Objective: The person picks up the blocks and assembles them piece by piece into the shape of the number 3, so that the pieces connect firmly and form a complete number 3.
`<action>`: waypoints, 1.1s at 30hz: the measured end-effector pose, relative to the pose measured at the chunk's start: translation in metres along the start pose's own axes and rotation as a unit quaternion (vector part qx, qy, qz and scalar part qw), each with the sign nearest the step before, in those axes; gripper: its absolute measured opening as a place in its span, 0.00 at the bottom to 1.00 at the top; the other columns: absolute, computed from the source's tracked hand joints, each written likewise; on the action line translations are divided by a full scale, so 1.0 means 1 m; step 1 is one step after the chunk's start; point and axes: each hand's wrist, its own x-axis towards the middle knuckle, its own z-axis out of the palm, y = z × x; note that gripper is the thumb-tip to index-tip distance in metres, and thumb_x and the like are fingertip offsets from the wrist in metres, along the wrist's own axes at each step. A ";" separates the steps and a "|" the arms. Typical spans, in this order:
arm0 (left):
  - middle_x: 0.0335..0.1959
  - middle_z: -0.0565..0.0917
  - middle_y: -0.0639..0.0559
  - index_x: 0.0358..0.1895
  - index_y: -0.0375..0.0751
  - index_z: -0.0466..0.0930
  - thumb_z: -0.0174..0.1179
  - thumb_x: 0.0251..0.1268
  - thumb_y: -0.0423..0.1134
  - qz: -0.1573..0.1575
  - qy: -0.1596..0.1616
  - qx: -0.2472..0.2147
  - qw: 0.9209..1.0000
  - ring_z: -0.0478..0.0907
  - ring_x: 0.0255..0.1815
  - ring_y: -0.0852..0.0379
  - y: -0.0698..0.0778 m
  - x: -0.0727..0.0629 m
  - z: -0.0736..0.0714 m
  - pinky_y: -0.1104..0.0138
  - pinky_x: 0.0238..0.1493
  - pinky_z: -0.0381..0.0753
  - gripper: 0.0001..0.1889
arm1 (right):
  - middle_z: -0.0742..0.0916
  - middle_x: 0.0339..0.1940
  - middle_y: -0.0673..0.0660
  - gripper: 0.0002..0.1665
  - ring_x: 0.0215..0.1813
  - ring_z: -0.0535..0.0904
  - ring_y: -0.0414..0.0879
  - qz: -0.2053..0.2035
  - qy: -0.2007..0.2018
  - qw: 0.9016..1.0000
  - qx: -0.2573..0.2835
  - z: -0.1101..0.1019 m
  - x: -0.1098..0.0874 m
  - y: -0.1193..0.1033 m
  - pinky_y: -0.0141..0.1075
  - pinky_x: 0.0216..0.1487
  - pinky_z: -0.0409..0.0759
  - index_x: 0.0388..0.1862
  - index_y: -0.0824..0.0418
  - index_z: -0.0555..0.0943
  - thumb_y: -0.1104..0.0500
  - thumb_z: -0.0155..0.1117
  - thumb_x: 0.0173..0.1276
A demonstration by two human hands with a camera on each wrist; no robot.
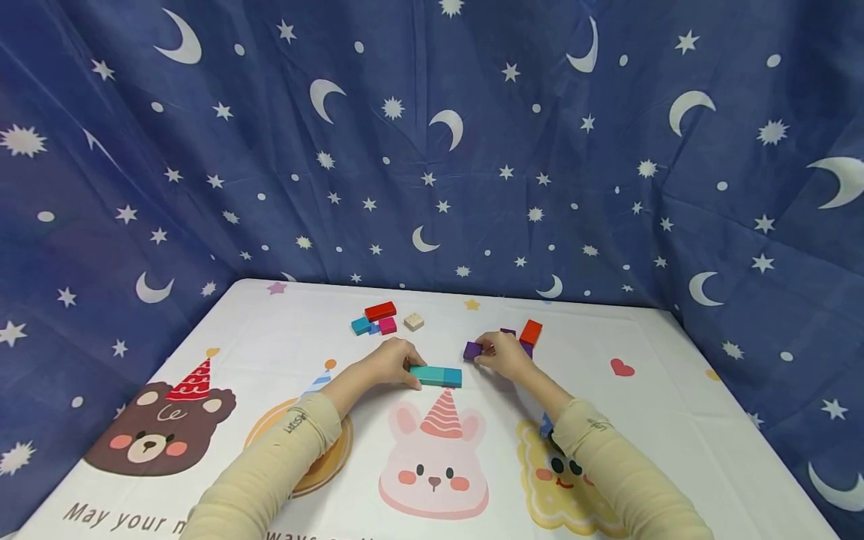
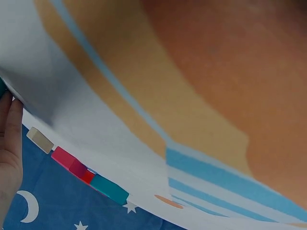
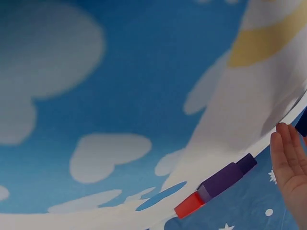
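In the head view my left hand (image 1: 394,361) grips the left end of a teal block (image 1: 427,375) between thumb and fingers. A blue block (image 1: 452,377) sits against its right end, making one straight row on the tablecloth. To the right, my right hand (image 1: 505,355) pinches a small purple block (image 1: 472,351) by its right side. At the edge of the right wrist view, part of a dark purple block (image 3: 302,123) shows by the right hand's fingertips. The left wrist view catches only the left hand's fingers (image 2: 12,124) beside a sliver of teal.
Beyond the left hand lie a red block (image 1: 381,310), a blue block (image 1: 361,326), a pink block (image 1: 388,325) and a beige block (image 1: 414,321). Behind the right hand are an orange-red block (image 1: 531,331) and purple blocks (image 3: 219,181). A blue starry curtain (image 1: 432,150) hangs behind the table.
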 end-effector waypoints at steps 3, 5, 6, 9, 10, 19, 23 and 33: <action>0.33 0.87 0.49 0.42 0.36 0.86 0.75 0.44 0.40 -0.003 0.000 -0.001 1.000 0.74 0.27 0.65 0.000 0.000 0.000 0.78 0.32 0.75 0.19 | 0.87 0.38 0.63 0.16 0.40 0.82 0.51 -0.021 -0.009 1.000 0.001 0.001 -0.001 -0.001 0.43 0.46 0.82 0.44 0.70 0.82 0.66 0.69 0.56; 0.33 0.88 0.49 0.41 0.36 0.86 0.75 0.44 0.40 -0.005 0.001 -0.002 1.000 0.74 0.27 0.65 0.001 0.000 0.000 0.78 0.32 0.75 0.19 | 0.87 0.39 0.63 0.16 0.41 0.82 0.52 -0.025 -0.015 1.000 0.002 0.002 -0.001 -0.002 0.44 0.48 0.81 0.44 0.70 0.82 0.66 0.69 0.56; 0.33 0.88 0.49 0.41 0.36 0.86 0.74 0.44 0.39 -0.007 0.001 -0.002 1.000 0.74 0.27 0.65 0.002 -0.001 0.000 0.78 0.32 0.75 0.18 | 0.87 0.40 0.63 0.16 0.42 0.82 0.53 -0.030 -0.020 0.999 -0.001 0.003 -0.001 -0.001 0.44 0.48 0.81 0.44 0.70 0.82 0.66 0.69 0.56; 0.34 0.88 0.49 0.41 0.36 0.86 0.74 0.44 0.39 -0.009 0.002 -0.003 1.000 0.74 0.26 0.65 0.003 -0.001 0.000 0.78 0.32 0.75 0.18 | 0.87 0.42 0.63 0.16 0.46 0.82 0.54 -0.036 -0.036 0.999 -0.009 0.003 -0.001 -0.001 0.45 0.52 0.80 0.44 0.69 0.83 0.65 0.69 0.56; 0.34 0.88 0.49 0.41 0.36 0.86 0.74 0.44 0.39 -0.009 0.003 -0.003 1.000 0.74 0.26 0.65 0.003 -0.001 -0.001 0.78 0.32 0.75 0.18 | 0.87 0.43 0.63 0.16 0.47 0.82 0.54 -0.038 -0.043 0.998 -0.010 0.003 0.000 -0.002 0.45 0.52 0.80 0.44 0.69 0.83 0.65 0.69 0.56; 0.34 0.88 0.48 0.41 0.35 0.86 0.74 0.44 0.38 -0.008 0.000 -0.003 1.000 0.74 0.26 0.66 0.007 -0.001 -0.001 0.78 0.31 0.76 0.18 | 0.87 0.43 0.63 0.14 0.46 0.83 0.52 -0.038 -0.095 0.995 -0.011 -0.004 0.001 -0.004 0.42 0.51 0.81 0.43 0.68 0.83 0.65 0.69 0.56; 0.33 0.88 0.48 0.41 0.36 0.86 0.75 0.43 0.39 -0.008 0.003 0.000 1.000 0.74 0.26 0.66 0.005 -0.001 -0.001 0.78 0.32 0.76 0.18 | 0.87 0.44 0.62 0.15 0.47 0.83 0.52 -0.033 -0.107 0.994 -0.007 -0.005 0.000 -0.004 0.42 0.52 0.81 0.43 0.68 0.83 0.65 0.69 0.57; 0.34 0.87 0.49 0.41 0.36 0.86 0.75 0.43 0.39 -0.012 0.003 0.001 1.000 0.74 0.27 0.65 0.003 -0.001 0.000 0.77 0.32 0.76 0.18 | 0.87 0.44 0.61 0.16 0.47 0.83 0.51 -0.025 -0.107 0.994 -0.003 -0.003 0.000 -0.002 0.41 0.53 0.80 0.45 0.67 0.83 0.65 0.70 0.56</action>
